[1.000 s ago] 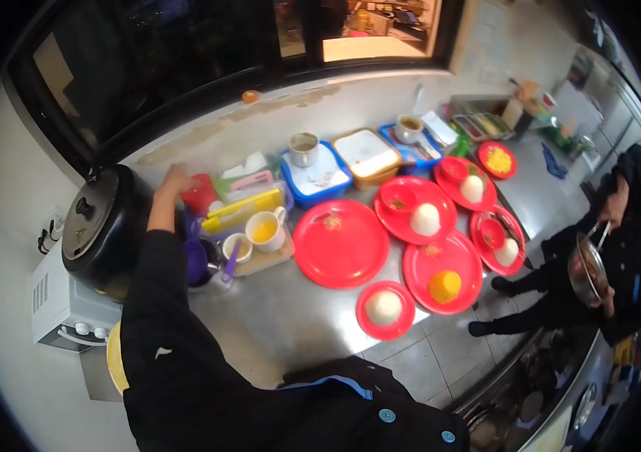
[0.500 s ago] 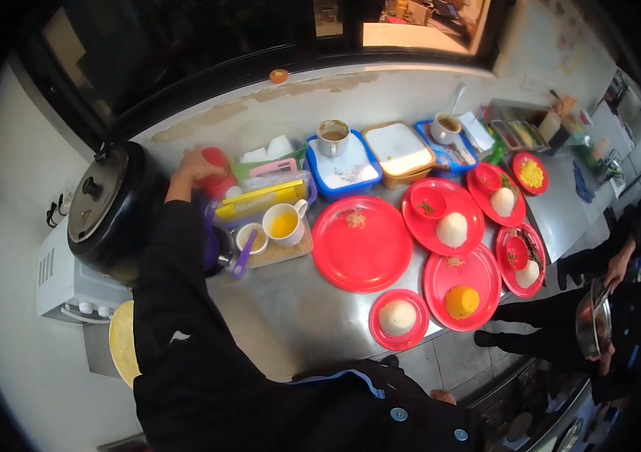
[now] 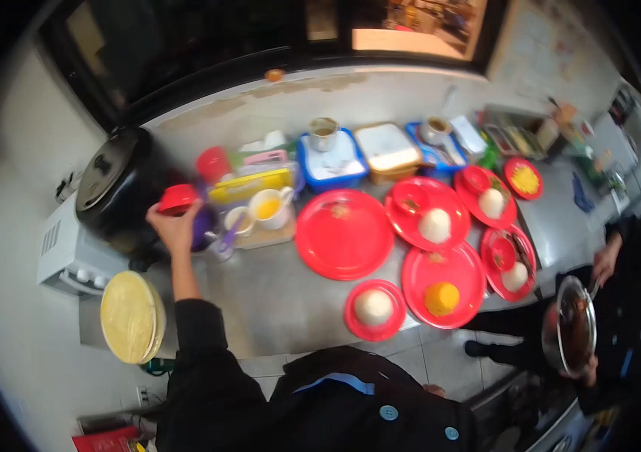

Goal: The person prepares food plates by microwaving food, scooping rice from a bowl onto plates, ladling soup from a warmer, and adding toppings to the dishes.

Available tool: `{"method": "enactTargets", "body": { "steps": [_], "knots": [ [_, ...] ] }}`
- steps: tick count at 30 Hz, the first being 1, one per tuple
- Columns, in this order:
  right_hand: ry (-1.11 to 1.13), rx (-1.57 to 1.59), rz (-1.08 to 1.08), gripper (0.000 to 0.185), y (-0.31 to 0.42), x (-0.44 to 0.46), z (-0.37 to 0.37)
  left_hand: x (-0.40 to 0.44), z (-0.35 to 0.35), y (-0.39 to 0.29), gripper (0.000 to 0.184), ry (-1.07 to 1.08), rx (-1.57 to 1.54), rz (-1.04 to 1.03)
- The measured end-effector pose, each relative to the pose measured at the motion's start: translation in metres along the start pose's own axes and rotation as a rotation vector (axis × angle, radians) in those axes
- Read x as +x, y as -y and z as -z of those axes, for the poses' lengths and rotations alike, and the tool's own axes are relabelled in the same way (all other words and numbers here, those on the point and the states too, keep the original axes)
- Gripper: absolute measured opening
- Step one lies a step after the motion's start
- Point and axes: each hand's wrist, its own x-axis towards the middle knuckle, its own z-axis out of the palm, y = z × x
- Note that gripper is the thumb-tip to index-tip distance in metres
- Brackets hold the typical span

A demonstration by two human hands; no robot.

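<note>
My left hand is closed on a small red bowl, lifted beside the dark round cooker. Behind it, more red bowls stand by a bin of yellow and pink items. A purple-handled spoon, a white cup of yellow liquid and a smaller cup sit to the right of the hand. The large red plate on the counter carries only a small light shredded heap. Of my right hand, just a sliver of skin shows past my jacket; its fingers are hidden.
Several red plates with moulded rice and small bowls fill the counter's right part. Lidded tubs line the wall. A yellow-covered round container is at left. On the right, a co-worker holds a metal bowl.
My left hand has come back from the stack of red bowls toward me, bringing one small bowl with it. The co-worker's metal bowl has shifted slightly nearer.
</note>
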Motion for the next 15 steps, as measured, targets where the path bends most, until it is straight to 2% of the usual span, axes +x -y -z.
{"method": "enactTargets", "body": {
  "steps": [1,2,3,4,5,6,7,8,9,10,11,12,14,15],
  "knots": [
    [-0.127,0.032,0.092,0.020,-0.007,-0.007,-0.009,-0.005,-0.004,-0.004,0.085,0.012,-0.346,0.068],
    [-0.260,0.057,0.174,0.023,-0.014,-0.012,-0.019,-0.009,-0.014,-0.004,0.082,-0.046,-0.475,0.006],
    [-0.262,0.073,0.121,0.023,-0.016,-0.019,-0.019,-0.021,-0.014,-0.030,0.082,-0.018,-0.653,-0.004],
    [-0.194,0.508,-0.021,0.023,-0.015,-0.022,-0.019,-0.035,-0.012,-0.070,0.082,0.109,-0.703,-0.026],
    [-0.158,0.735,-0.096,0.023,-0.013,-0.026,-0.023,-0.050,-0.013,-0.102,0.082,0.232,-0.744,-0.053],
    [-0.141,0.961,-0.181,0.022,-0.011,-0.031,-0.024,-0.058,-0.028,-0.113,0.084,0.350,-0.574,-0.297],
    [-0.193,0.803,-0.114,0.023,-0.012,-0.031,-0.031,-0.083,-0.029,-0.156,0.086,0.614,-0.658,-0.203],
    [-0.239,0.641,-0.046,0.024,-0.015,-0.030,-0.038,-0.104,-0.047,-0.176,0.088,0.823,-0.488,-0.365],
    [-0.281,0.475,0.022,0.025,-0.019,-0.028,-0.045,-0.134,-0.062,-0.193,0.087,1.015,-0.582,-0.422],
    [-0.318,0.307,0.089,0.027,-0.021,-0.028,-0.049,-0.150,-0.066,-0.229,0.091,1.132,-0.432,-0.876],
    [-0.352,0.138,0.154,0.028,-0.023,-0.029,-0.054,-0.184,-0.087,-0.236,0.099,1.267,-0.443,-0.937],
    [-0.358,0.146,0.138,0.028,-0.020,-0.033,-0.056,-0.211,-0.100,-0.245,0.100,1.405,-0.474,-1.007],
    [-0.380,0.633,0.066,0.031,-0.011,-0.042,-0.057,-0.260,-0.125,-0.255,0.103,1.616,-0.443,-1.155],
    [-0.388,0.645,0.035,0.031,-0.008,-0.050,-0.065,-0.283,-0.139,-0.263,0.104,1.690,-0.389,-1.249]
  ]
}}
